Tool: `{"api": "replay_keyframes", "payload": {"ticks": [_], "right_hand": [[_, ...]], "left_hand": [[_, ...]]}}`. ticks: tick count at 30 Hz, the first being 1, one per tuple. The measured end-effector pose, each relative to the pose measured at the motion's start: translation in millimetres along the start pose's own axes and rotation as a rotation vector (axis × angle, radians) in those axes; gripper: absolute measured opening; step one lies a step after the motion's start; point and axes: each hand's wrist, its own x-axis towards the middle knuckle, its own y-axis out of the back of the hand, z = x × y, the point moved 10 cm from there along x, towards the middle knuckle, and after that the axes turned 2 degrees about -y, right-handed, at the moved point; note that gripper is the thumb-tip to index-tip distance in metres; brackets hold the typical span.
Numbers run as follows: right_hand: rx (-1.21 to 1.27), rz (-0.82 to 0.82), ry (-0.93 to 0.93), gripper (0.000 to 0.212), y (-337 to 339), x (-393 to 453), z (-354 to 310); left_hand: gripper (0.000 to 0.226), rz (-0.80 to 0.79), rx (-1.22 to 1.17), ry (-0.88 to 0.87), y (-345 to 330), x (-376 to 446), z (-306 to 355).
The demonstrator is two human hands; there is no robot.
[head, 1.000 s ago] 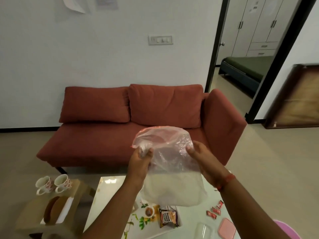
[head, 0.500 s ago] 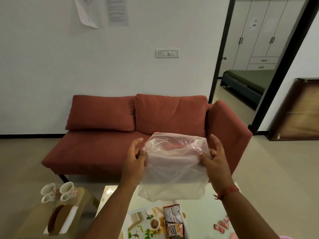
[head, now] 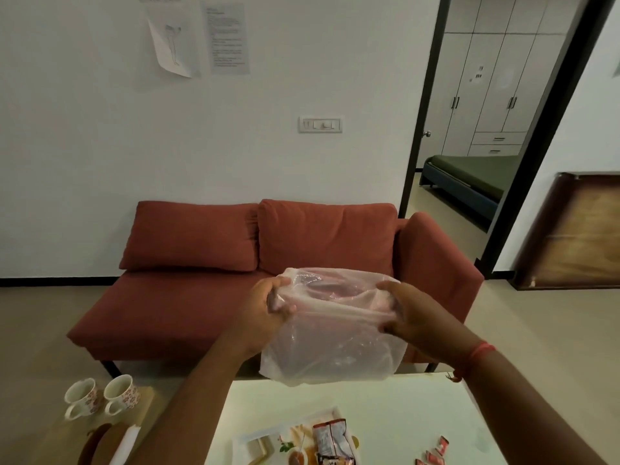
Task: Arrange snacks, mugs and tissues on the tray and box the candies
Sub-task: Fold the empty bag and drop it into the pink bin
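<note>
sofa [head: 261, 263]: rust red
mugs [head: 100, 396]: white, red floral print
plastic bag [head: 330, 333]: clear, pinkish tint
candies [head: 436, 453]: red wrappers
table [head: 402, 417]: pale cream
wrist thread [head: 478, 355]: red

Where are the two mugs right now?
In the head view, the two mugs stand side by side at lower left on a low wooden stand, left of the white table.
</note>
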Motion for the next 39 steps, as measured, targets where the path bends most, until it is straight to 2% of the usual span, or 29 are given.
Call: {"api": "replay_keyframes", "payload": {"ticks": [2,4,7,9,11,15,17,19,21,23,25,26,28,31,33,35,37,39], "right_hand": [[-0.177,0.062,0.027,0.035,8.9,1.2,-1.4],[-0.203,0.174,0.054,0.017,21.7,-0.7,-2.8],[-0.008,0.298,0.057,0.012,38.8,-1.5,3.9],[0.227,0.279,0.001,0.008,37.6,2.4,15.3],[0.406,0.290,-0.053,0.011,34.8,4.0,24.3],[0.438,0.369,-0.064,0.015,30.8,2.2,32.3],[0.470,0.337,-0.062,0.013,27.4,2.8,33.6],[0.636,0.249,-0.087,0.005,25.0,1.9,35.6],[0.663,0.163,-0.085,0.023,30.3,3.4,32.2],[0.458,0.038,-0.042,0.049,30.4,10.0,19.5],[0.260,-0.141,0.020,0.064,13.1,15.8,-2.2],[0.186,-0.218,0.033,0.062,1.3,18.0,-10.1],[0.134,-0.253,0.028,0.039,-12.6,22.1,-16.9],[0.254,-0.089,0.000,0.017,-6.0,26.9,-16.1],[0.392,0.052,-0.054,0.020,1.7,28.1,-6.7],[0.500,0.181,-0.129,0.024,5.3,27.9,6.4],[0.591,0.252,-0.164,0.025,3.0,29.3,13.1],[0.747,0.269,-0.154,0.028,-3.5,31.4,11.8]], "left_hand": [[0.022,0.078,0.144,-0.091,5.5,4.6,10.1],[0.006,0.189,0.229,-0.158,14.6,6.8,16.2],[0.014,0.294,0.211,-0.128,24.3,5.8,15.2],[0.015,0.261,0.066,-0.012,20.2,4.8,10.4],[0.018,0.237,-0.047,0.030,13.8,5.5,8.8],[0.012,0.300,-0.050,-0.079,20.2,9.9,15.3],[0.008,0.315,-0.001,-0.112,23.7,11.5,17.6],[0.006,0.317,0.055,-0.155,25.5,13.6,23.7],[0.005,0.266,0.096,-0.220,21.2,16.8,37.2],[0.004,0.168,0.111,-0.267,8.8,21.2,52.7],[0.009,0.073,0.111,-0.274,-6.3,25.9,67.8],[0.015,0.025,0.107,-0.260,-14.7,28.5,73.1],[0.027,-0.012,0.083,-0.248,-25.0,34.6,83.5],[0.041,0.137,-0.129,-0.181,-9.3,37.8,83.8],[0.062,0.317,-0.282,-0.116,5.0,31.2,71.3],[0.077,0.437,-0.281,-0.068,1.1,15.7,64.0],[0.093,0.351,-0.242,-0.013,-30.1,9.4,63.9],[0.098,0.216,-0.237,0.123,-63.3,9.3,55.0]]}}
